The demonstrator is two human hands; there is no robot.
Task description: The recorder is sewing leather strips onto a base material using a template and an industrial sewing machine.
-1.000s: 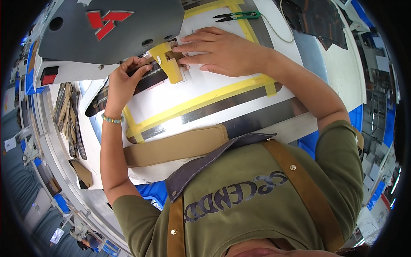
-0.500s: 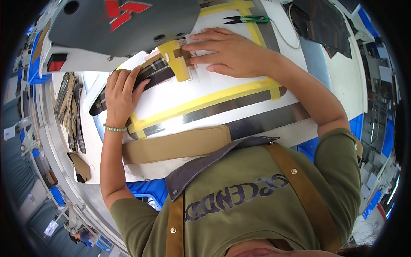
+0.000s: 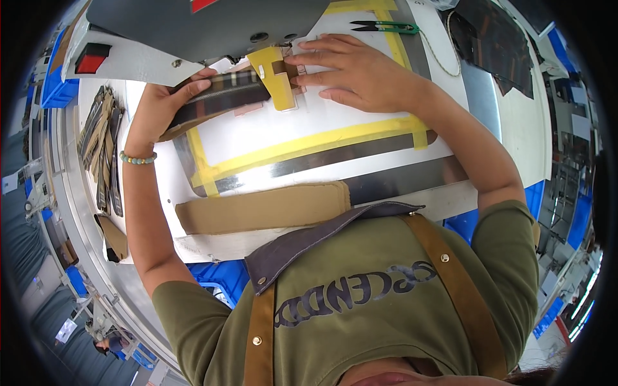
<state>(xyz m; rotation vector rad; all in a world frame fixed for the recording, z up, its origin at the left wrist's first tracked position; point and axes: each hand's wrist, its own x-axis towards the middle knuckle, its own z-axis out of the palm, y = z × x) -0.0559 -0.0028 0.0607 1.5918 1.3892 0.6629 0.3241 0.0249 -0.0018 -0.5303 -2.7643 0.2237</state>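
A dark plaid strip (image 3: pixel 226 88) with a tan layer under its lower edge runs beneath a grey sewing machine head (image 3: pixel 212 29). My left hand (image 3: pixel 161 106) is closed on the strip's left part, thumb on top; some fingertips are hidden behind the machine. The strip's right end meets a yellow plate-like guide (image 3: pixel 281 90) near the needle area, which I cannot see. Just right of that guide, my right hand (image 3: pixel 367 76) lies palm down with fingers stretched and apart, fingertips touching small brown and clear pieces by the guide.
Yellow tape (image 3: pixel 309 141) frames the white work surface. A tan flat panel (image 3: pixel 264 209) lies near the front edge. Green-handled thread snips (image 3: pixel 399 27) and a cord (image 3: pixel 432 55) sit at the far right, beside dark material (image 3: pixel 496 45). Strips (image 3: pixel 106 145) are bunched at left.
My left hand has moved left and away from me, from lying over the strip to gripping it with the thumb on top. The strip's left part is turned, showing its tan underside edge.
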